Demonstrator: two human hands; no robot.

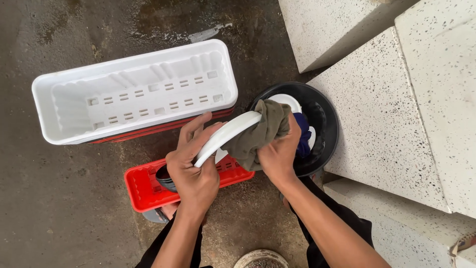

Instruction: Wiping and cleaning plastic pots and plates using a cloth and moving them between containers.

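Note:
My left hand [194, 166] grips a white plate [226, 135] by its rim and holds it tilted on edge. Against the plate's right side my right hand [278, 151] presses an olive-grey cloth [260, 134]. Both hands hover above a small red slotted basket [144, 187] that holds a dark bowl [163, 178]. Just right of the hands sits a black basin [325, 121] with another white plate [290, 101] and a blue cloth [303, 134] inside.
A long white slotted tray [134, 94] rests on a red one [163, 128] at the upper left. Speckled white stone steps [391, 124] rise at the right. The concrete floor [59, 208] is damp.

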